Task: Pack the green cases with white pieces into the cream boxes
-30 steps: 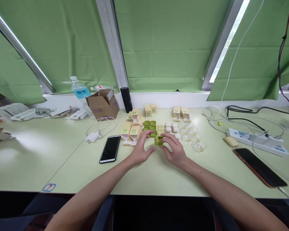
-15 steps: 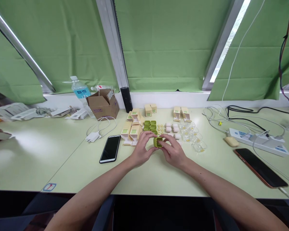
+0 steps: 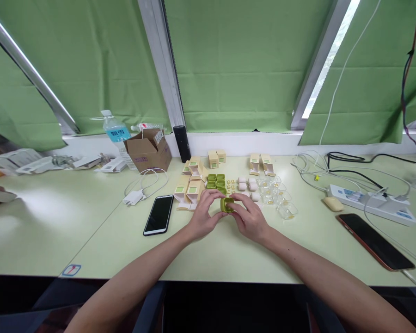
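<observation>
On my feed I have the left hand (image 3: 204,215) and right hand (image 3: 250,218) both grasping one green cup (image 3: 223,205) at my twelve o'clock. Around it on the desk (image 3: 229,261), a phone (image 3: 158,215) lies at nine, clear cases (image 3: 277,196) at three, other green cups (image 3: 216,181) at eleven.

Green cup (image 3: 223,205) smooth plastic; tabletop (image 3: 100,245) glossy.

Table (image 3: 235,261) — phones (image 3: 158,215), green cups (image 3: 212,184).
</observation>
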### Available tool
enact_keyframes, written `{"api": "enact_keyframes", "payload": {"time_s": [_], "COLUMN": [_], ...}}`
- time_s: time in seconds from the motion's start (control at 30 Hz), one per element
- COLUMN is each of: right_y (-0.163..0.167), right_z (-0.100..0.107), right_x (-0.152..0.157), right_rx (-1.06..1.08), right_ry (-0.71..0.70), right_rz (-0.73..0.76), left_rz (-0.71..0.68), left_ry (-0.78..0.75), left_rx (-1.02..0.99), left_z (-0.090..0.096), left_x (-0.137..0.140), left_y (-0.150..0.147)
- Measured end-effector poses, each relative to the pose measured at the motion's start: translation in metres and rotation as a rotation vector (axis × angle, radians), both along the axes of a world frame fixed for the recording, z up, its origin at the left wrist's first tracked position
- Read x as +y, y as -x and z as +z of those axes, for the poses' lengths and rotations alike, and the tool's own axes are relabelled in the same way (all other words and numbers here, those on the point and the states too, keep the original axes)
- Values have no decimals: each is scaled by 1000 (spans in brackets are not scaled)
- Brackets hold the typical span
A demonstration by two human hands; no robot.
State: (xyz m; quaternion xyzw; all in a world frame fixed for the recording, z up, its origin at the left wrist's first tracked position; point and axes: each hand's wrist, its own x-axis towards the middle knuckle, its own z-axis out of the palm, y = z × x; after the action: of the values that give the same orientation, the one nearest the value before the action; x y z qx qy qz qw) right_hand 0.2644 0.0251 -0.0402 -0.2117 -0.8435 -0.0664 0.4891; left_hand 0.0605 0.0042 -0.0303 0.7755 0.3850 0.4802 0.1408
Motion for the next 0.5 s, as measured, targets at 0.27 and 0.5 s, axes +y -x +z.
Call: {"api": "enact_keyframes", "payload": {"time_s": [0.27,0.5], "right_y": [0,1], "right_z": [1,-1], "right_x": [-1,0], "right_rx": [10,13], "right_ry": [-3,-4], "right_rz": [19,17], "left_rz": [8,5], "left_ry": [1,3], "left_rx": [-8,-4], "left_z": [2,2], "left_x": [-1,-1], "left_y": [-1,-1]}}
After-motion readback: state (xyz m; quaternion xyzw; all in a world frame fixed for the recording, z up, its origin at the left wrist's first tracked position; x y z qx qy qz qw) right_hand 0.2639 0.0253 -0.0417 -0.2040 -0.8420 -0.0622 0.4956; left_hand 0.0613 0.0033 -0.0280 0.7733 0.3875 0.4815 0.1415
